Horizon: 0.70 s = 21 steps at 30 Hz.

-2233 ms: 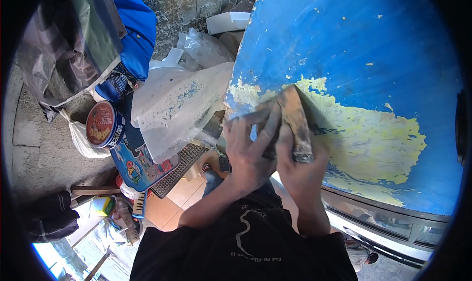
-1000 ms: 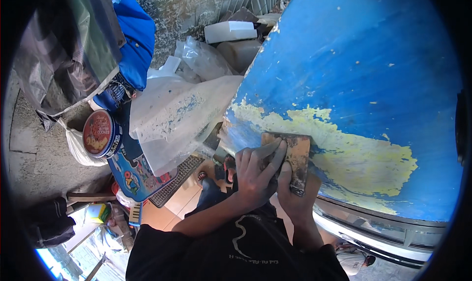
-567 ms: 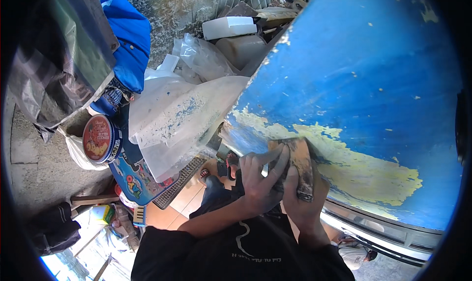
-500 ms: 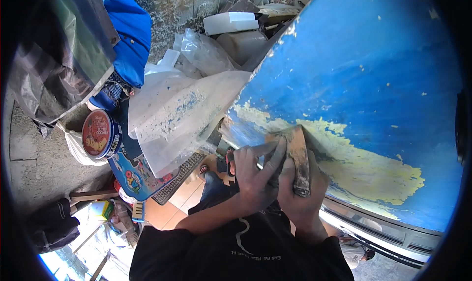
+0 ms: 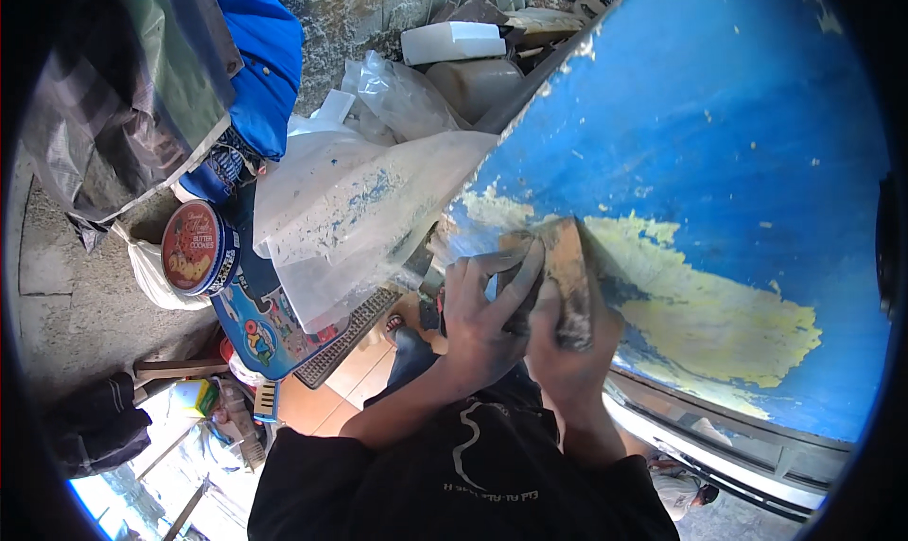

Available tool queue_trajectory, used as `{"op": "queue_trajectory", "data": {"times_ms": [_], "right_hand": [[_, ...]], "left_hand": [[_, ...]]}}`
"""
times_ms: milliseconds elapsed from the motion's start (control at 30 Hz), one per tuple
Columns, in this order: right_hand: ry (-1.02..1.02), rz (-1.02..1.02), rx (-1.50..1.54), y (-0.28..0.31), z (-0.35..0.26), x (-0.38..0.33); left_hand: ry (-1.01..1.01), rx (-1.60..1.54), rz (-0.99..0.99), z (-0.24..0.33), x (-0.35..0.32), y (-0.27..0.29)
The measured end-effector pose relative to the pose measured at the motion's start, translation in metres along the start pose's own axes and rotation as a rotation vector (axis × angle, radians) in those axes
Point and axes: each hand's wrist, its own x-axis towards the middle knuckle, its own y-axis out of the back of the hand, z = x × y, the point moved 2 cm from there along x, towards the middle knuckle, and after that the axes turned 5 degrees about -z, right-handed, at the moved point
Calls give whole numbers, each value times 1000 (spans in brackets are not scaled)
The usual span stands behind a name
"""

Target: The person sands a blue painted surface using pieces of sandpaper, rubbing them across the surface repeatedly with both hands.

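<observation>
Fingers (image 5: 518, 284) of the left hand (image 5: 480, 316) and right hand (image 5: 570, 363) clamped a worn block (image 5: 567, 259) against the blue panel (image 5: 738, 115); flat, even pressure probably suited the pale patch (image 5: 719, 328).

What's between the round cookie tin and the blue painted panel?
In the head view, a translucent plastic sheet scattered with blue flakes lies between the cookie tin and the panel, with some blue printed board showing beside the tin.

I count one bare left hand (image 5: 480, 306), one bare right hand (image 5: 570, 359), one worn tan rectangular block (image 5: 566, 257), one flaking blue-painted panel (image 5: 757, 125), one round red-lidded tin (image 5: 189, 246) and one white oblong box-shaped piece (image 5: 454, 43).
</observation>
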Motion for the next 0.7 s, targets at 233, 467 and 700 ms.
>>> {"op": "queue_trajectory", "data": {"times_ms": [233,467,700], "right_hand": [[-70,-60,30,-15,-9,18],[9,36,-112,-16,-11,-6],[-59,14,-78,0,-2,-6]], "left_hand": [[50,48,65,-10,10,0],[-43,43,-21,-8,2,2],[-56,66,37,1,-8,-13]]}}
